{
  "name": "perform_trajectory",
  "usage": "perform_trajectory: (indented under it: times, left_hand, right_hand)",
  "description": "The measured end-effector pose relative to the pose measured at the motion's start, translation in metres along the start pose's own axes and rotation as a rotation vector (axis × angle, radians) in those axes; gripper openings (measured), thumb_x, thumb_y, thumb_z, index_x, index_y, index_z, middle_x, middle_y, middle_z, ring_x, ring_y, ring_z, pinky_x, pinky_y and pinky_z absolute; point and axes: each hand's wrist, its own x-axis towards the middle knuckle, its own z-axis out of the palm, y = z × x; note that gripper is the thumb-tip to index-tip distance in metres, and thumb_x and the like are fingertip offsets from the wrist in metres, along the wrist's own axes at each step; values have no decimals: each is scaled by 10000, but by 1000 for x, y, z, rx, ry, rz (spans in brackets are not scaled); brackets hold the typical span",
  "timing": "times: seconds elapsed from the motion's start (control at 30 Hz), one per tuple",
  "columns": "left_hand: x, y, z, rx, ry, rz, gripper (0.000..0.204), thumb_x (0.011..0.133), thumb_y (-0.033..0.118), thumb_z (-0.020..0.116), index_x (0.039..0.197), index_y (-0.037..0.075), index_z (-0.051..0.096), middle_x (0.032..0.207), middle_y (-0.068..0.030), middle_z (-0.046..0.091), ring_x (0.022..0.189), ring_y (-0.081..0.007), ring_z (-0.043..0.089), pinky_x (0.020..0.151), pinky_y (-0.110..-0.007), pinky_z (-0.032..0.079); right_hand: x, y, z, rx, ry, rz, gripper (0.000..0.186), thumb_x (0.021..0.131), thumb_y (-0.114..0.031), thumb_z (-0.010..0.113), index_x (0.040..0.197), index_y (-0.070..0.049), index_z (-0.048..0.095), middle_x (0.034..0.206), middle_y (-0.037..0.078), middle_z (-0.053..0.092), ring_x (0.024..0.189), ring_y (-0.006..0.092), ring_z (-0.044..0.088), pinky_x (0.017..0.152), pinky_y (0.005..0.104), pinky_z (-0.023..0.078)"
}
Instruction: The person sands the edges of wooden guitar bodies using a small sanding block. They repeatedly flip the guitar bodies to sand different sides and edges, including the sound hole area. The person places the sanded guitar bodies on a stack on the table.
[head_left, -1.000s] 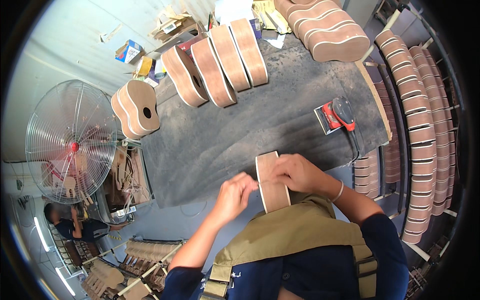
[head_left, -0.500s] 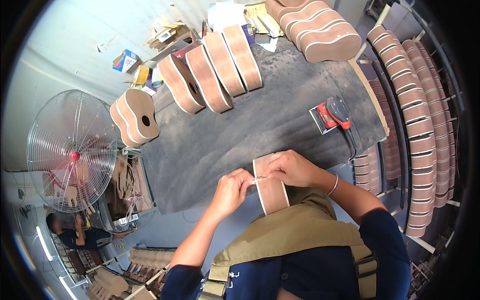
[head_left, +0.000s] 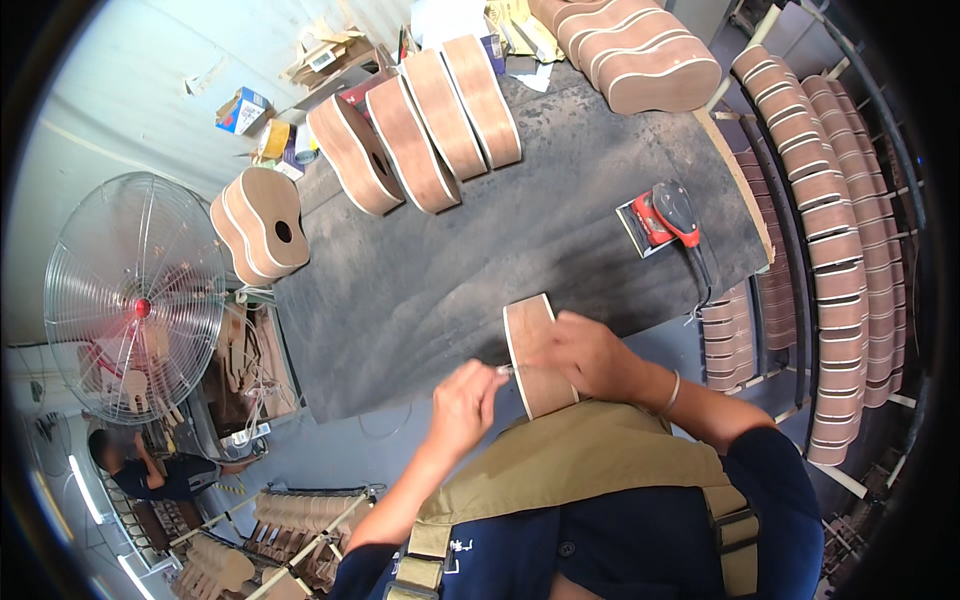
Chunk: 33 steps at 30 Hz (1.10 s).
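A small wooden guitar body (head_left: 545, 390) stands on edge between my apron and the near edge of the bench, its plywood-coloured side facing up with pale edging along both rims. My left hand (head_left: 463, 402) is closed in a pinch at its left edge, with a small whitish piece (head_left: 503, 370) between thumb and finger. Over the right part of the same side, my right hand (head_left: 597, 357) is curled and partly blurred. Whatever its fingers hold is hidden.
Several more guitar bodies (head_left: 412, 145) stand on the dark bench (head_left: 400, 290), with a stack (head_left: 660, 75) at the far right. A red and black sander (head_left: 663, 215) with a cord lies at right. A large fan (head_left: 140, 300) is at left, bodies on racks (head_left: 820, 200) at right.
My right hand has pulled slightly right, away from my left, and its fingers now blur. My left hand stays at the guitar body's edge. The whole view has shifted a little.
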Motion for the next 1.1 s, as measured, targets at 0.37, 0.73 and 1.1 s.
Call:
perform_trajectory:
  times: [0.37,0.73,1.1]
  left_hand:
    - [45,7,-2,17,125,158,95,860,-34,704,936,20,722,840,-142,623,758,-346,642,696,-439,531]
    - [88,-69,39,-177,-109,21,97,831,-80,670,865,3,707,800,-161,621,812,-368,619,742,-452,516]
    - [102,-64,35,-127,-105,-13,20,870,3,730,868,9,748,792,-124,643,736,-290,630,709,-402,509]
  right_hand:
    - [10,0,-11,-91,129,208,154,911,-63,656,1045,-44,729,884,143,647,827,355,637,740,436,537]
    - [3,66,13,-1,-3,328,303,857,30,658,1096,-95,798,798,149,628,740,334,645,665,427,518]
    - [12,71,6,117,59,377,288,893,-13,625,1103,-97,803,811,156,634,770,348,649,705,441,525]
